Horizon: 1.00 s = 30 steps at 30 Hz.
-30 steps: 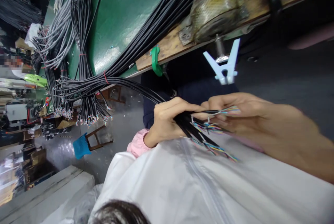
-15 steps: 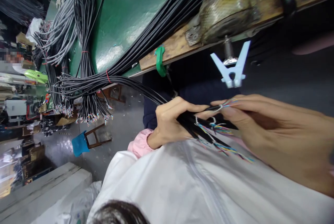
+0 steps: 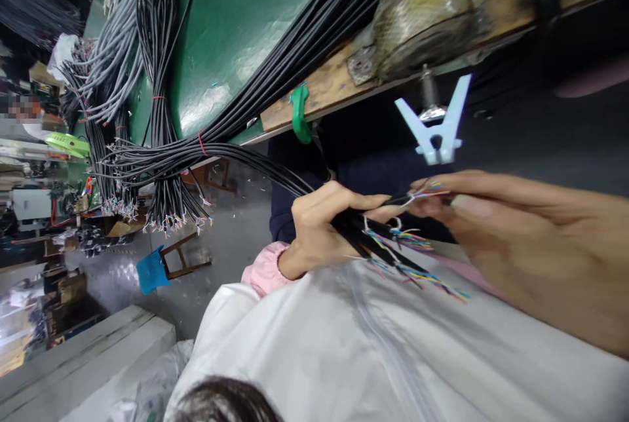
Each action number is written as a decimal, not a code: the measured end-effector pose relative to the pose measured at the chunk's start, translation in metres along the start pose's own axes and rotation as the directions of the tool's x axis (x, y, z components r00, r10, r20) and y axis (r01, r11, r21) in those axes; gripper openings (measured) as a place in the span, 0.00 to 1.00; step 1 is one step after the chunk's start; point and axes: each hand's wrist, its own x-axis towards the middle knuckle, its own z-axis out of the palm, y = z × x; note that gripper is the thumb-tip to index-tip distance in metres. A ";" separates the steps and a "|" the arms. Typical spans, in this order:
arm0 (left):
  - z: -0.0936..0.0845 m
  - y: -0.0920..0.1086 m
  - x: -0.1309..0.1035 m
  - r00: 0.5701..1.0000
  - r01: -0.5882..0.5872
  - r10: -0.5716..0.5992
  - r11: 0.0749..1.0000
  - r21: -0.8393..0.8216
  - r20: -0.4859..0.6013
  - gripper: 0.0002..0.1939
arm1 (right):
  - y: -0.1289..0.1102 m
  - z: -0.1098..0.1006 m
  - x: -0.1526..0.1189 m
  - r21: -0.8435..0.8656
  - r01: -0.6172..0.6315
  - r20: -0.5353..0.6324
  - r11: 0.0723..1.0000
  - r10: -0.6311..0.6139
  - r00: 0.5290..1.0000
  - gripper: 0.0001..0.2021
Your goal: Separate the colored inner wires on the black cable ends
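Note:
My left hand (image 3: pixel 324 222) is closed round a bunch of black cables (image 3: pixel 350 232), whose stripped ends stick out to the right over my lap. Thin coloured wires (image 3: pixel 417 238) fan out from those ends, with whitish strands at the sheath edge. Thumb and index finger of the left hand pinch one cable apart from the rest. At its tip, my right hand (image 3: pixel 496 225) pinches the coloured wires (image 3: pixel 430 191) between thumb and fingers. Just above the right hand, a light-blue V-shaped clip (image 3: pixel 437 122) sits on the metal shaft of a tape-wrapped motor (image 3: pixel 417 16).
Long black cables (image 3: pixel 295 42) run over the green table (image 3: pixel 230 22), tied near its edge. More black bundles (image 3: pixel 158 61) and grey cables (image 3: pixel 115 42) lie at the left. A green clamp (image 3: pixel 299 114) grips the wooden board (image 3: pixel 324 84). A blue stool (image 3: pixel 152 270) stands on the floor.
My right thumb and fingers have slid outward along the coloured wires, so more of the wires shows. My left hand keeps its hold on the cables, almost unmoved.

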 end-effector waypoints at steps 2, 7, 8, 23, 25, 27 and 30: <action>0.001 -0.002 -0.003 1.000 -0.013 0.013 1.000 -0.002 0.005 0.16 | -0.006 0.004 -0.001 0.015 -0.027 0.010 1.000 0.027 1.000 0.20; -0.013 -0.007 -0.006 0.959 0.104 -0.103 0.995 0.010 0.263 0.19 | -0.022 0.004 -0.002 -0.225 0.199 0.007 0.954 -0.203 0.979 0.10; -0.019 -0.008 -0.005 0.927 0.146 -0.137 0.989 0.002 0.350 0.20 | -0.023 0.002 -0.001 -0.257 0.260 0.034 0.931 -0.260 0.965 0.09; -0.046 -0.007 0.014 0.745 0.007 -0.051 0.998 0.069 0.665 0.19 | -0.020 0.005 0.013 -0.172 0.576 0.264 0.799 -0.526 0.808 0.06; -0.048 -0.008 0.016 0.707 -0.014 -0.038 0.998 0.068 0.707 0.20 | -0.020 0.009 0.013 -0.121 0.592 0.257 0.797 -0.550 0.794 0.06; -0.050 -0.009 0.017 0.680 -0.002 -0.017 1.000 0.024 0.733 0.21 | -0.022 0.013 0.013 -0.081 0.637 0.247 0.767 -0.604 0.758 0.07; -0.050 -0.012 0.017 0.684 0.026 0.032 0.997 -0.069 0.728 0.21 | -0.023 0.014 0.014 -0.115 0.682 0.238 0.723 -0.646 0.725 0.09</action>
